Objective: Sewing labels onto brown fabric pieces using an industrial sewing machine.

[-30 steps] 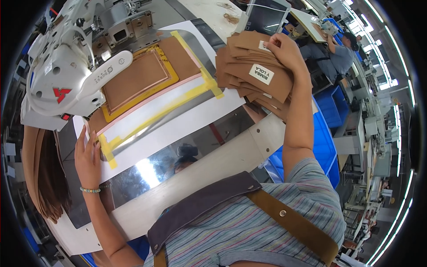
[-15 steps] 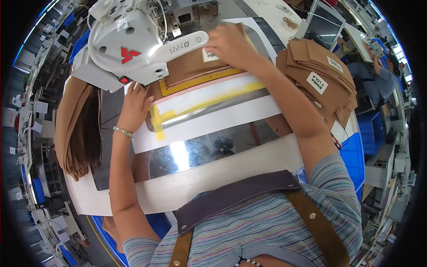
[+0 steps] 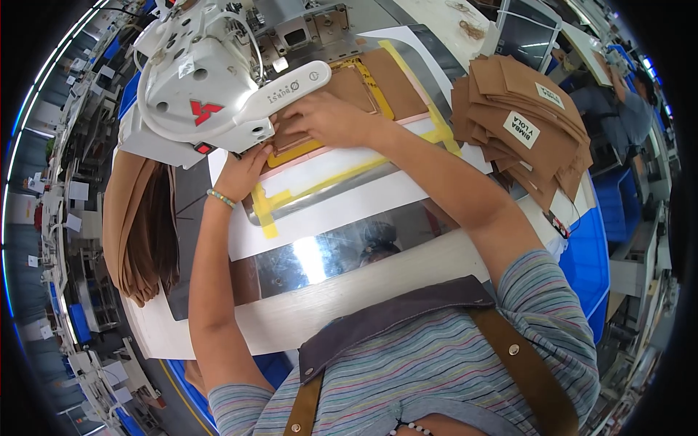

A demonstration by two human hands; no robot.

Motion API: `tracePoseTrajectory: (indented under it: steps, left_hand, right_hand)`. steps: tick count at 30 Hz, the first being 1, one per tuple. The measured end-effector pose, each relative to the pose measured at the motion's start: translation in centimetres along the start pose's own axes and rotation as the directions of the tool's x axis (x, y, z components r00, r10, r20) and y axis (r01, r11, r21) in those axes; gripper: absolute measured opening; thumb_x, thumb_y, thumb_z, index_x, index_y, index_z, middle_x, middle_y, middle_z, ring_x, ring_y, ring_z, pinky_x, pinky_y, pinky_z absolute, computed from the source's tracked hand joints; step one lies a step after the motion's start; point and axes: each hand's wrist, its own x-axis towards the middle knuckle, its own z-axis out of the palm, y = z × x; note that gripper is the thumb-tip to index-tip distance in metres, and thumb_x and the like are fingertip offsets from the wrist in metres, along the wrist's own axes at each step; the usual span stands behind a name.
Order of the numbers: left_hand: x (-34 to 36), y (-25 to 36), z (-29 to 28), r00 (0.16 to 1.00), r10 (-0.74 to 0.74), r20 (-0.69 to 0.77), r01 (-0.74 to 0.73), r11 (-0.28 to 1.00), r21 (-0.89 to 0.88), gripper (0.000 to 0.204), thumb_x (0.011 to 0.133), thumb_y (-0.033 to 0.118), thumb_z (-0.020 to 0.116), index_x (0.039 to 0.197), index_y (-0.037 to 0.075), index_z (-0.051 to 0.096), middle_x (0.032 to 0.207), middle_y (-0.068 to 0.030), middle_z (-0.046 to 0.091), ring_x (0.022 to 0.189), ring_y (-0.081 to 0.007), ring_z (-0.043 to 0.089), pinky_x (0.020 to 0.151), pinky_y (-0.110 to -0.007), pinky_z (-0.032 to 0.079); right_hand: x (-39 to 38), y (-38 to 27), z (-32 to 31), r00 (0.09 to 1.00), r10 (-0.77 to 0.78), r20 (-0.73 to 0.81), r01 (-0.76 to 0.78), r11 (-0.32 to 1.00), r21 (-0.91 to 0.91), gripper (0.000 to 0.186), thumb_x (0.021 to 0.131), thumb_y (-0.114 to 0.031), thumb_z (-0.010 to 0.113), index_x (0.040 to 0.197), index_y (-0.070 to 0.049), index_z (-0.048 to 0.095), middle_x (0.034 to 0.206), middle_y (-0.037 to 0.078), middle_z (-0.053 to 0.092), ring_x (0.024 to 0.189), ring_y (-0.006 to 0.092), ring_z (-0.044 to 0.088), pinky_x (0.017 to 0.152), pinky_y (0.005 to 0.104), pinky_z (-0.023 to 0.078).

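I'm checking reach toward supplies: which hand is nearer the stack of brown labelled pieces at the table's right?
Right. The right hand rests on the brown piece in the yellow-taped frame, closer to the stack. The left hand sits farther left, under the white sewing machine head.

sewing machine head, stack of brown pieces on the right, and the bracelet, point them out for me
sewing machine head (image 3: 200, 87), head view, on its white casing
stack of brown pieces (image 3: 527, 134), head view, on the top piece
bracelet (image 3: 220, 198), head view, on the beads at the left wrist

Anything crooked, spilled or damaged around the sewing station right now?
Nothing damaged or spilled. The stack of brown pieces at the right is fanned unevenly, edges not squared. Both hands, left and right, press the brown piece flat in the yellow-edged template under the machine head.
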Motion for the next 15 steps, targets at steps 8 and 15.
tracePoseTrajectory:
  steps: [8, 15]
  left_hand:
    - [-2.8, -10.0, -1.3, 0.927, -0.375, -0.014, 0.373, 0.916, 0.144, 0.044, 0.100, 0.001, 0.059, 0.143, 0.002, 0.066, 0.156, -0.0145, 0.061, 0.143, -0.0327, 0.057, 0.119, -0.040, 0.044]
    - [1.6, -2.6, -0.4, 0.996, -0.084, 0.008, 0.082, 0.992, 0.094, 0.044, 0.108, 0.014, 0.059, 0.152, 0.009, 0.060, 0.160, -0.0076, 0.058, 0.148, -0.0278, 0.052, 0.126, -0.036, 0.036]
  right_hand:
    - [1.0, -2.7, -0.4, 0.994, -0.030, 0.100, 0.027, 0.999, 0.031, 0.042, 0.097, -0.003, 0.061, 0.124, -0.026, 0.084, 0.138, 0.005, 0.070, 0.131, 0.0274, 0.060, 0.116, 0.0458, 0.043]
    - [0.2, -2.4, -0.5, 0.989, -0.002, 0.146, 0.000, 1.000, 0.013, 0.041, 0.098, -0.004, 0.061, 0.125, -0.025, 0.083, 0.138, 0.005, 0.070, 0.130, 0.0266, 0.061, 0.114, 0.0455, 0.045]
